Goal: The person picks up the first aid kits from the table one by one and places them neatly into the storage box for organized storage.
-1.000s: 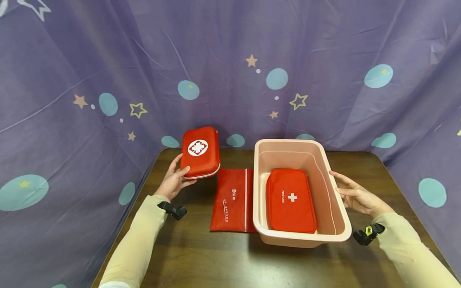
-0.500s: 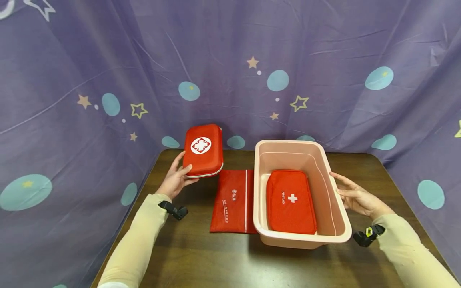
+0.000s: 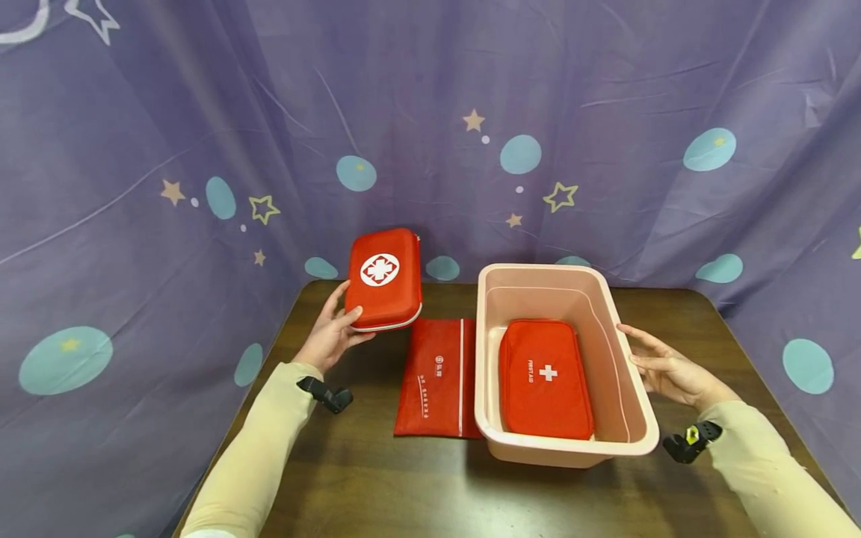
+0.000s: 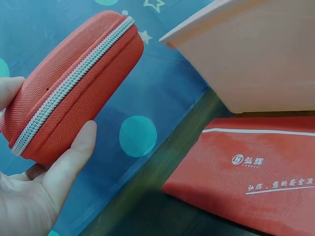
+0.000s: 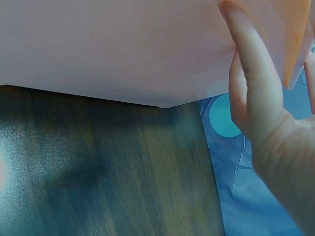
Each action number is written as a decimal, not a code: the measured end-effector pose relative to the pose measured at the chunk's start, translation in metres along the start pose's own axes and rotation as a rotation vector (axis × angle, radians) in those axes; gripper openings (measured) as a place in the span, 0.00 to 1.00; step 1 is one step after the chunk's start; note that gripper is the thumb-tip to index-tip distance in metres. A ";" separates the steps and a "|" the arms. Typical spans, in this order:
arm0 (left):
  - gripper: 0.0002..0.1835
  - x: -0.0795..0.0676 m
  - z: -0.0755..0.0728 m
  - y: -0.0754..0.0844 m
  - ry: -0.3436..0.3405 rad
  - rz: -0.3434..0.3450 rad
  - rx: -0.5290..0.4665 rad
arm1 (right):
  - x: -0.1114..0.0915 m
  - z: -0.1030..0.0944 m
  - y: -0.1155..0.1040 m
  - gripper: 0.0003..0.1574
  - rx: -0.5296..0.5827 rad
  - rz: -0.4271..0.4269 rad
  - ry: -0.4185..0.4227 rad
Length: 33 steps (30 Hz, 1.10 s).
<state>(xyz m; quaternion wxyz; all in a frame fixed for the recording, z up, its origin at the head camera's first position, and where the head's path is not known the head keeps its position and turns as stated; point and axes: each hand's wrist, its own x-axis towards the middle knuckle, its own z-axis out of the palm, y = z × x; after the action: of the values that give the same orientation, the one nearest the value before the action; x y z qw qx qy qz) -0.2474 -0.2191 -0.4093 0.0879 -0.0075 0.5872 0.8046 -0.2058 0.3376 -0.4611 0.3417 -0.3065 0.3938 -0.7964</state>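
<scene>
My left hand (image 3: 329, 338) grips a red hard zip first-aid case (image 3: 386, 299) by its lower left side. The case is held up, tilted, with its white round cross emblem toward the head camera. Its pale zipper (image 4: 74, 81) shows in the left wrist view, thumb at the edge. On the right, my right hand (image 3: 676, 377) touches the outer side of a pink plastic bin (image 3: 480, 351) near its rim, fingers mostly straight. Inside the bin lies a red soft pouch (image 3: 546, 407) marked FIRST AID. A flat red pouch (image 3: 430, 403) with white print lies left of the bin.
All of this is on a dark brown wooden table (image 3: 377, 486). A purple curtain (image 3: 430, 134) with stars and blue ovals hangs behind and along both sides. The bin covers the right edge of the flat pouch in the head view.
The red case in my left hand has moved slightly right and up. My right hand stays at the bin's side; the bin and the pouches have not moved.
</scene>
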 end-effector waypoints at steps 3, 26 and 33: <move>0.36 0.000 0.002 0.000 -0.007 0.003 0.004 | 0.000 0.000 0.001 0.38 0.002 -0.002 0.008; 0.37 0.004 0.023 0.013 -0.049 -0.010 -0.005 | 0.000 -0.005 0.001 0.38 0.016 -0.005 0.004; 0.36 0.003 0.034 0.018 -0.081 -0.013 0.010 | 0.000 -0.006 0.002 0.38 0.014 -0.003 0.015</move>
<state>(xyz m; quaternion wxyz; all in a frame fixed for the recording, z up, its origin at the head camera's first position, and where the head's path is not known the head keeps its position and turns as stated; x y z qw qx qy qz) -0.2499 -0.1916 -0.3820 0.1170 0.0218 0.5869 0.8009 -0.2097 0.3393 -0.4653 0.3398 -0.2985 0.3903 -0.8019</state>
